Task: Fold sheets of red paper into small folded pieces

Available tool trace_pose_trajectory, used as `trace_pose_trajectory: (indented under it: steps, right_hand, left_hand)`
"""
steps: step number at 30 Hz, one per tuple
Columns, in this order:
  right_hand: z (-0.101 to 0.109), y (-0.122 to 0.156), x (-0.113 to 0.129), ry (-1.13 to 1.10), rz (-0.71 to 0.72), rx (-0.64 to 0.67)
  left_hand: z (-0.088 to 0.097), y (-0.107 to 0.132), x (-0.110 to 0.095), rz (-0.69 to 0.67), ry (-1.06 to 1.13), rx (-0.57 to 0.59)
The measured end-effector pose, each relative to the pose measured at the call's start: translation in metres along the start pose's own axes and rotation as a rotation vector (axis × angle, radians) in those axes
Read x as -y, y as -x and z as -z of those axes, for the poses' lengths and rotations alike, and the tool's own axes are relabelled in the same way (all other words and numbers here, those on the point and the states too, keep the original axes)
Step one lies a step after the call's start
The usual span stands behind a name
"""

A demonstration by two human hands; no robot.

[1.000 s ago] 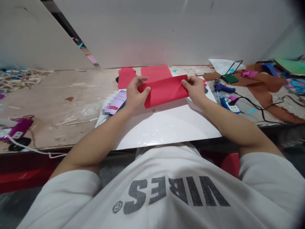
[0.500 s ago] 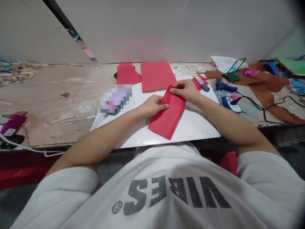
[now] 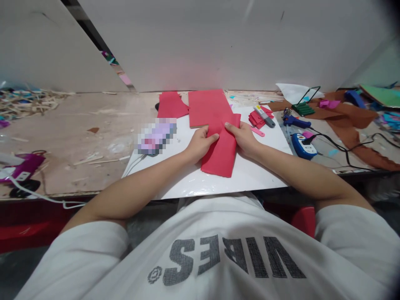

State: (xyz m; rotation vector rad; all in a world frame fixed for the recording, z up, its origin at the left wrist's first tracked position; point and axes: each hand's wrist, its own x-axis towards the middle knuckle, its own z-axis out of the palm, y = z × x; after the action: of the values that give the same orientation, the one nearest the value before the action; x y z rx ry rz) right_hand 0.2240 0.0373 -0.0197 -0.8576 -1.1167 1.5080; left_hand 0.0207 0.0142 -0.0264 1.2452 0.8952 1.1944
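Head view: the left hand (image 3: 200, 143) pinches the left edge of a red paper strip (image 3: 218, 156), thumb on top and fingers partly hidden beneath; the right hand (image 3: 245, 135) grips the strip's right edge near its far end, thumb likewise on top; so the 2 hands hold 1 strip between them, its near end pointing toward the wearer; the strip is above a white board (image 3: 181, 185), and I cannot tell if it rests there; its far end overlaps, in view, a larger red sheet (image 3: 206, 104); left of that sheet is a red piece with a curved edge (image 3: 170, 106), and nearer, a phone (image 3: 158, 136), partly pixelated; to the right, a grey-handled cutter (image 3: 264, 116) lies on small red pieces (image 3: 254, 120), a pink tool (image 3: 258, 131) just beside them
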Motion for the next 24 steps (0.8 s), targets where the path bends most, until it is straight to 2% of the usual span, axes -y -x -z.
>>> trace_pose_trajectory:
  steps: [5, 12, 24]
  right_hand:
    - [-0.002, 0.002, 0.003, -0.002, -0.023, 0.01]
    - [-0.007, 0.004, 0.0, 0.028, 0.001, -0.042]
    - [-0.007, 0.004, 0.0, 0.043, 0.0, -0.068]
  left_hand:
    - [-0.004, -0.001, 0.0, -0.021, 0.015, -0.034]
    - [-0.011, -0.001, 0.008, -0.073, -0.028, -0.08]
    - [-0.008, -0.003, 0.014, -0.084, -0.115, -0.101]
